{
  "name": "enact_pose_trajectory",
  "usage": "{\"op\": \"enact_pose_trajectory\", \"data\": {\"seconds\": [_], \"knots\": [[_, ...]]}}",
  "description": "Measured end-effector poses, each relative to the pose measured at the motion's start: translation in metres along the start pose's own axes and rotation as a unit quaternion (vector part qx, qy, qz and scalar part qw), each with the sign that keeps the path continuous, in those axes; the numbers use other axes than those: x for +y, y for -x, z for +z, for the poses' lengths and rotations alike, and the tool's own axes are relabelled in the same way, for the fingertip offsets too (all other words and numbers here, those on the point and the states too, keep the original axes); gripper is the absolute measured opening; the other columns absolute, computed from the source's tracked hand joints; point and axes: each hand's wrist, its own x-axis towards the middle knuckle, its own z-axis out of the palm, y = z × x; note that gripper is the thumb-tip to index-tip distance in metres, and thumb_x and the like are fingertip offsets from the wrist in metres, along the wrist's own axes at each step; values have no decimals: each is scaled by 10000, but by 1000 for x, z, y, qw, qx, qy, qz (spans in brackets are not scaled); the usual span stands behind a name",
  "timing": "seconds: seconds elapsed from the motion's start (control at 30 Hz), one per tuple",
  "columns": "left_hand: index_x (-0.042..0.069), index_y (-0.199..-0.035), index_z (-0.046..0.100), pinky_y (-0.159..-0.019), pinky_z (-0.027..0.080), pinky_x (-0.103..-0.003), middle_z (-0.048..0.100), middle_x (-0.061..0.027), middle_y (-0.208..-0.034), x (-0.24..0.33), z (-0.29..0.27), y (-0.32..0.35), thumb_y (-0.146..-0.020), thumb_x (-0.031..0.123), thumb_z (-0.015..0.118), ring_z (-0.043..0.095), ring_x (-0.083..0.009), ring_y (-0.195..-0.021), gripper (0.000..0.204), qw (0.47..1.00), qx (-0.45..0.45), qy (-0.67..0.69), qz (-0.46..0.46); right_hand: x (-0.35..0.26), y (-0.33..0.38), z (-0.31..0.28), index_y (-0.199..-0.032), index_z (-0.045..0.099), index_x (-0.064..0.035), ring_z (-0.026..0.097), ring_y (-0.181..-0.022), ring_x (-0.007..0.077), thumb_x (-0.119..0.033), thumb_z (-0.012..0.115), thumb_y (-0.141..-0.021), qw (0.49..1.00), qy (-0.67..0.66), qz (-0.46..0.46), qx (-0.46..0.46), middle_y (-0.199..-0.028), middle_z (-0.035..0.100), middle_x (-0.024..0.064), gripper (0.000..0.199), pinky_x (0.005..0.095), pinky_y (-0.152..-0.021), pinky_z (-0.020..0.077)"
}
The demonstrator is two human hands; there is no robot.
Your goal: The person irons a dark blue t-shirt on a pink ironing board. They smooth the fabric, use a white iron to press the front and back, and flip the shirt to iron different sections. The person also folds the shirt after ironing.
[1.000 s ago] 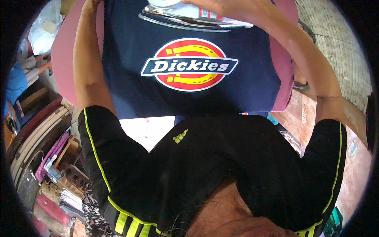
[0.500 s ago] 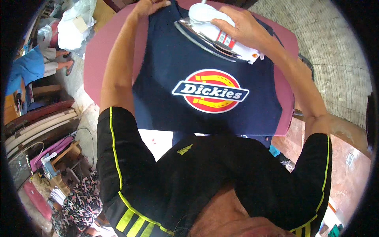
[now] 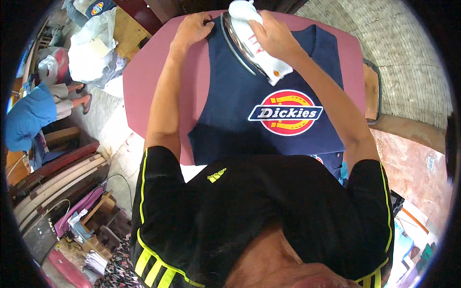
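A navy sleeveless shirt (image 3: pixel 230 125) lies spread on a maroon padded board, its red, yellow and white emblem (image 3: pixel 286 113) facing up. My right hand (image 3: pixel 278 38) is wrapped round the handle of a white clothes iron (image 3: pixel 261 55). The iron stands over the shirt's upper left part, its rear end toward the emblem; whether the soleplate rests flat cannot be made out. At the shirt's upper left shoulder, my left hand (image 3: pixel 193 30) pinches the cloth edge between thumb and fingers, close to the iron's tip. The shirt's lower edge runs behind my chest.
Maroon board (image 3: pixel 149 86) shows on both sides of the shirt. White plastic bags (image 3: pixel 93 50) sit at the far left. Another person in blue (image 3: pixel 33 115) is beyond them. Stacked boards (image 3: pixel 57 182) and household clutter fill the left. A woven mat (image 3: pixel 384 48) covers the right.
The iron in my right hand has moved left across the shirt toward its left shoulder. My left hand has come a little nearer. The view has shifted slightly, and the neckline now shows.
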Motion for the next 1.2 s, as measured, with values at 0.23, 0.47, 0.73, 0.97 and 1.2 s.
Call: {"op": "enact_pose_trajectory", "data": {"seconds": [0.23,0.47,0.73,0.97,1.2], "knots": [[36,-1048,705,-766,534,-362,720,-146,-918,-5,3,11,-868,215,724,682,-250,-815,254,997,67,10,-32,1,-53,33,-1016,509,77,621,-870,535,-304,517,-989,996,-44,68,38,-887,619,376,381,555,-751,494],[56,-942,730,-750,532,-366,713,-128,-798,2,-7,8,-868,180,696,684,-255,-753,148,989,44,119,-79,6,-30,19,-1045,524,52,648,-861,503,-342,507,-1003,997,-49,55,6,-908,640,357,396,528,-754,509],[45,-969,734,-717,530,-322,727,-99,-819,6,-14,14,-864,148,697,672,-174,-733,151,987,61,108,-100,-18,-44,22,-1042,536,48,661,-824,484,-376,517,-1010,997,3,51,-58,-890,650,350,426,514,-737,517],[47,-932,751,-715,545,-318,738,-99,-827,5,-9,11,-832,106,710,686,-181,-728,124,983,68,125,-112,-6,-53,16,-1054,538,52,668,-853,460,-366,517,-1011,996,-35,53,-59,-908,657,335,421,513,-752,515],[60,-881,762,-741,541,-313,744,-85,-820,-11,-16,-11,-825,143,722,691,-166,-764,108,981,-1,154,-119,8,-14,-31,-1076,586,4,651,-860,404,-357,555,-993,987,-72,-32,-138,-932,663,252,372,457,-766,499]]}}
